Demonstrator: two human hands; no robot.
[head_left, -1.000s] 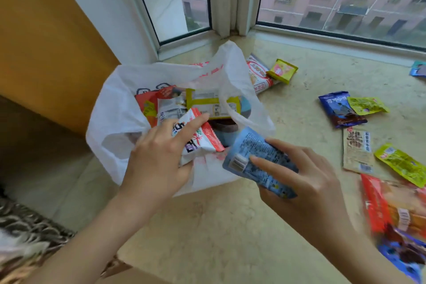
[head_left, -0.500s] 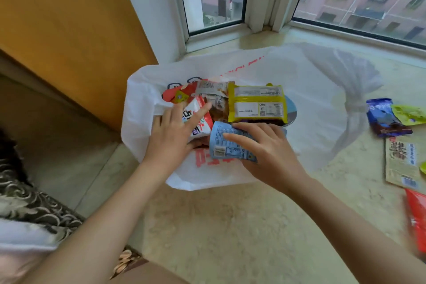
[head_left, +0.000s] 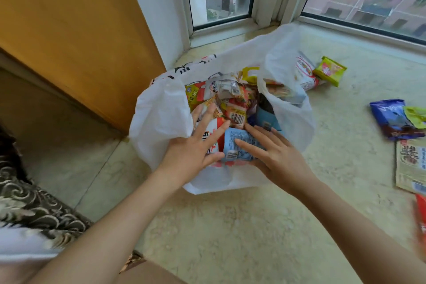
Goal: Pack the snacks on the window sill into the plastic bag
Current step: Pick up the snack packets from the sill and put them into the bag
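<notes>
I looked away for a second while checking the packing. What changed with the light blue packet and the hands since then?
The right hand carried the light blue packet from beside the plastic bag into its mouth and now rests on it with fingers spread rather than gripping. The left hand stayed at the bag's opening on the red and white packet. The snacks on the sill lie as before.

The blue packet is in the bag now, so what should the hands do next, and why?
Probably let go of the light blue packet, which already lies inside the white plastic bag under the right hand, and reach right for the dark blue packet. It and several other snacks lie unpacked on the sill. The left hand can steady the bag.
</notes>
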